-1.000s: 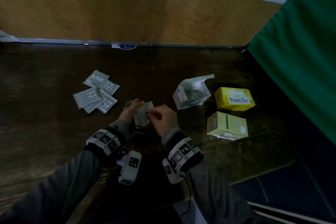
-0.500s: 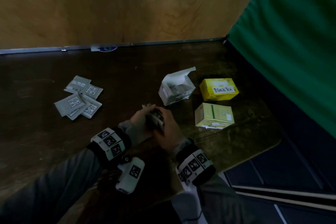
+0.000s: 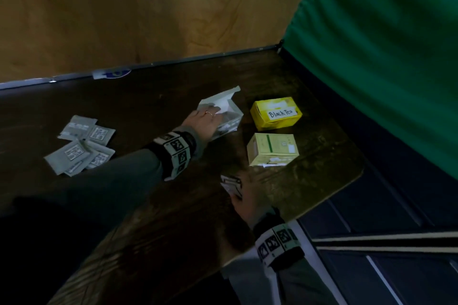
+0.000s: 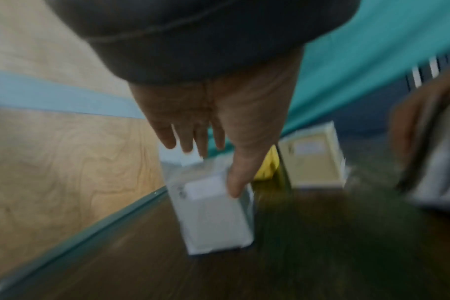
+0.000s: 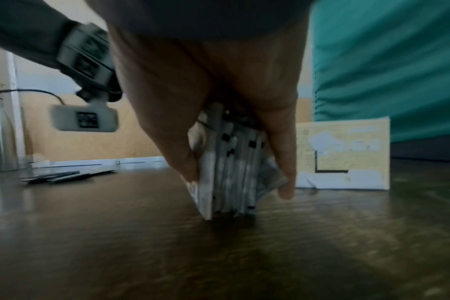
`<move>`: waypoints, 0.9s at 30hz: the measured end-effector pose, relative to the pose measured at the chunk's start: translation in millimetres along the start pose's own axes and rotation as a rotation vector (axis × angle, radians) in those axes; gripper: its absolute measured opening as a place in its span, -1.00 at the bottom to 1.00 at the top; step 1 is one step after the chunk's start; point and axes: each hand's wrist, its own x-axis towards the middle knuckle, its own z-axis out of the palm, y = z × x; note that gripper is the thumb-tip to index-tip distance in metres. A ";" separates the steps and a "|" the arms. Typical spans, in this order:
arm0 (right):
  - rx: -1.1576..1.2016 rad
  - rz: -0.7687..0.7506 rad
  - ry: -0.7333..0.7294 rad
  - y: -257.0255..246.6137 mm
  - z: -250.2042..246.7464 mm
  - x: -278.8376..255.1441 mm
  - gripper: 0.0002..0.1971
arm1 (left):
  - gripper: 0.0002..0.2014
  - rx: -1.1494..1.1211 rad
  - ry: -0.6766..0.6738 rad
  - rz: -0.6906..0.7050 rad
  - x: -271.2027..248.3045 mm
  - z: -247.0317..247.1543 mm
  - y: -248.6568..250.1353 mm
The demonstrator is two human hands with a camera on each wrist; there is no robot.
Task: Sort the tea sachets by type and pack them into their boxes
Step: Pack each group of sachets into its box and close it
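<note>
Head: left hand [image 3: 205, 122] spread over white box [image 3: 229, 119], fingers straight. Left wrist: thumb touching box [image 4: 213, 215]; could tip. Right wrist: right hand [image 5: 219, 113] pinching stack of sachets [image 5: 231, 172]; loose ones could slip.

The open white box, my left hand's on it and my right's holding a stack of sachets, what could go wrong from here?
1. The left hand touches the open white box with straight fingers only, so it may slide or tip when you load it.
2. The right hand pinches the stack of sachets edge-down and slightly fanned; some may slip out.
3. The loose sachets still lie on the table, and the held stack's type is unreadable, so types might get mixed.
</note>
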 end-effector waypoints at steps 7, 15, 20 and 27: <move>-0.300 0.040 -0.115 -20.5 -0.3 -7.5 -0.49 | -0.47 0.392 -0.290 0.031 14.6 9.7 10.3; -0.318 0.123 -0.145 -28.2 8.8 -3.6 -0.51 | 0.16 0.486 -0.436 0.011 24.5 14.3 21.8; -0.348 0.098 -0.207 -28.4 3.2 -2.7 -0.38 | 0.00 0.533 -0.578 0.001 32.8 34.8 11.5; -0.312 0.103 -0.203 -20.6 5.2 -4.2 -0.36 | 0.15 0.392 -0.354 0.010 38.9 47.3 11.2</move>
